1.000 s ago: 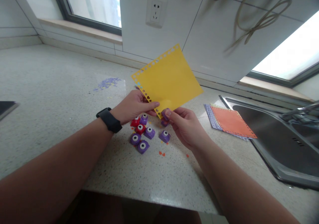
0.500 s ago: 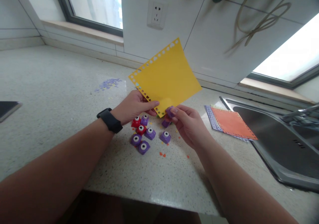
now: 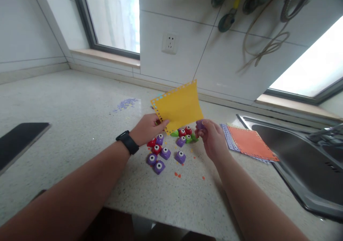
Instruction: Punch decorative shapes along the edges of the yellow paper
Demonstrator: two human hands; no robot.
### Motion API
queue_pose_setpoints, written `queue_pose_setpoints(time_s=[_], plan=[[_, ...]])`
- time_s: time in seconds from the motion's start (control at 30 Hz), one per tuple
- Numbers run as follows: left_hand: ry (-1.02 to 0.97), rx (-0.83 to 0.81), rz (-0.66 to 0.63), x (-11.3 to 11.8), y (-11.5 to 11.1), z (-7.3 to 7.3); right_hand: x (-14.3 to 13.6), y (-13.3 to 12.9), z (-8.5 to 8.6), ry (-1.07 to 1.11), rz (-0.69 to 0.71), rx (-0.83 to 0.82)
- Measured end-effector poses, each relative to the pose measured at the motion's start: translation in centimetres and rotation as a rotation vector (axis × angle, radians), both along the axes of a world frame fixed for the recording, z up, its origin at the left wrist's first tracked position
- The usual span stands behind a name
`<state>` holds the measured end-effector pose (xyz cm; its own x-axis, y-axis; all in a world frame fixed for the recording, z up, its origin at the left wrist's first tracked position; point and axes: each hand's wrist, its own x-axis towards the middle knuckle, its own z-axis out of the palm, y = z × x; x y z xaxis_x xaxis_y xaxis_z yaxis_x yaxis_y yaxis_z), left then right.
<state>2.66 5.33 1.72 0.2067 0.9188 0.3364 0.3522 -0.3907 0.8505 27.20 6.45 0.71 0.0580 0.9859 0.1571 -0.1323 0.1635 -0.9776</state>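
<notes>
My left hand [image 3: 150, 128] pinches the lower left edge of a yellow sheet of paper [image 3: 180, 107], thumb on top. Small punched shapes line the sheet's left and upper edges. Between the thumb and fingers of my right hand [image 3: 211, 137] is a purple craft punch [image 3: 200, 124], close to the sheet's right corner; whether it touches the paper I cannot tell. Below the sheet, several more punches lie on the counter: purple ones such as this star punch [image 3: 180, 157], red ones [image 3: 157, 148] and green ones [image 3: 188, 139].
Orange paper [image 3: 249, 142] with a punched edge tops a stack beside the sink [image 3: 302, 173] at right. Purple and yellow paper bits [image 3: 125, 104] lie at back left. A dark flat device [image 3: 23, 141] rests at far left. Orange scraps [image 3: 177, 175] dot the counter [image 3: 150, 201].
The purple punch in my right hand has come away from the sheet's bottom corner to near its right corner. The sheet looks turned and tilted. The camera view has shifted too.
</notes>
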Motion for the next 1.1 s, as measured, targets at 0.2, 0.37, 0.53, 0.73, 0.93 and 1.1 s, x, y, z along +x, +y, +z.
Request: queue_pose_setpoints(time_s=[0.2,0.37,0.53,0.73,0.93,1.1], plan=[[0.488,0.341,0.108,-0.7,-1.9,1.9,1.4,1.2,-0.6,-0.121,-0.106,0.026],[0.548,0.412,-0.042,-2.9,-3.8,1.3,1.6,1.0,-0.5,-0.177,-0.121,0.054],[0.514,0.496,-0.044,-4.4,-4.1,-1.1,1.6,1.1,-1.0,-0.278,-0.121,0.067],[0.203,0.313,-0.043,-4.3,-3.1,-1.8,2.5,2.0,-1.5,-0.482,-0.165,0.065],[-0.003,0.075,0.139,-4.2,-2.1,-2.3,3.6,2.9,-1.6,-0.695,-0.185,0.055],[-0.117,-0.084,0.158,-4.0,-1.7,-2.8,3.5,3.1,-2.0,-0.755,-0.136,0.032]])
